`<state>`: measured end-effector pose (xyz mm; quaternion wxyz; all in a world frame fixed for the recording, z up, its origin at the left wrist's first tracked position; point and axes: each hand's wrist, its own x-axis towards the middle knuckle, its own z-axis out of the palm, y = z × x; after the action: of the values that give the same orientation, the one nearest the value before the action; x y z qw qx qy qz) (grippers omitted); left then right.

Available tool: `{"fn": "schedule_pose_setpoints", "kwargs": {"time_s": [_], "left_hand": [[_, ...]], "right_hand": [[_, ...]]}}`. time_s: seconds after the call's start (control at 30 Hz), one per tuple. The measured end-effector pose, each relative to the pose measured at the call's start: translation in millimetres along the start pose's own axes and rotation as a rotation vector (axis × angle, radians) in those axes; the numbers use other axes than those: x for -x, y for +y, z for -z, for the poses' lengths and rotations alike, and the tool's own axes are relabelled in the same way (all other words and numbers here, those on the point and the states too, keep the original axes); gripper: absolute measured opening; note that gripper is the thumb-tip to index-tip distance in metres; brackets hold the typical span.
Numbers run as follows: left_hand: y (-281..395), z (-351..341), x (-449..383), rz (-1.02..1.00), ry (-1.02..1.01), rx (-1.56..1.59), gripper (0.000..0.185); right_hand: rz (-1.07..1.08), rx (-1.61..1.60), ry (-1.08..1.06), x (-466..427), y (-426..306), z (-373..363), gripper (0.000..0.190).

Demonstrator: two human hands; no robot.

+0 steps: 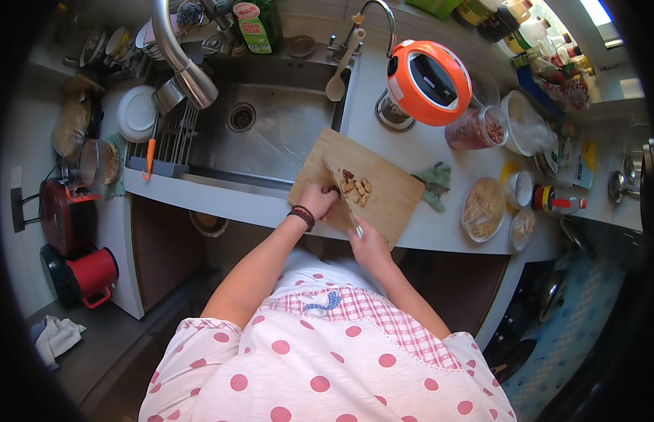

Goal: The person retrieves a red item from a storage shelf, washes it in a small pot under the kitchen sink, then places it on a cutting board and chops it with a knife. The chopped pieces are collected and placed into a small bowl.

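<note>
A wooden cutting board [390, 184] lies across the counter's front edge, with its far left corner over the sink. My right hand [371, 247] grips the handle of a kitchen knife [343, 191], whose blade points away from me over the board. Just left of the blade, my left hand [317, 200] pinches a small dark reddish piece of food [333, 191] against the wood. To the blade's right sits a loose heap of pale tan food pieces [362, 189], with small dark red bits [348, 174] at its far side. The blade's lower edge is too thin to make out.
Left of the board is a steel sink [274, 132] with a curved faucet [187, 74] above it. An orange round device [432, 82] stands behind the board. On the right are a crumpled green cloth [435, 184], a jar of red contents [474, 129] and a wrapped plate of food [483, 209].
</note>
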<state>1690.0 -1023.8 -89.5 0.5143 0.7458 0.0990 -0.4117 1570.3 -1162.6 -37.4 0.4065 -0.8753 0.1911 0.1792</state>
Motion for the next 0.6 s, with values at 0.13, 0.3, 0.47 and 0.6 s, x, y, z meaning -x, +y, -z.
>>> {"fn": "schedule_pose_setpoints", "kwargs": {"time_s": [0.13,0.3,0.47,0.6], "left_hand": [[-4.9,-1.8,-3.8,-0.024,0.042,0.002,0.031],[2.2,4.6,-2.4,0.015,-0.016,-0.066,0.029],[5.6,7.7,-5.4,0.069,-0.063,-0.041,0.027],[6.5,10.4,-7.1,0.093,-0.108,-0.035,0.028]], "right_hand": [[0.002,0.0,-0.003,10.5,-9.7,6.6,0.039],[-0.024,-0.042,-0.063,4.9,-10.4,8.5,0.038],[-0.081,-0.034,-0.129,-4.8,-23.9,14.8,0.031],[-0.085,-0.065,-0.158,-11.7,-19.3,10.9,0.028]]}}
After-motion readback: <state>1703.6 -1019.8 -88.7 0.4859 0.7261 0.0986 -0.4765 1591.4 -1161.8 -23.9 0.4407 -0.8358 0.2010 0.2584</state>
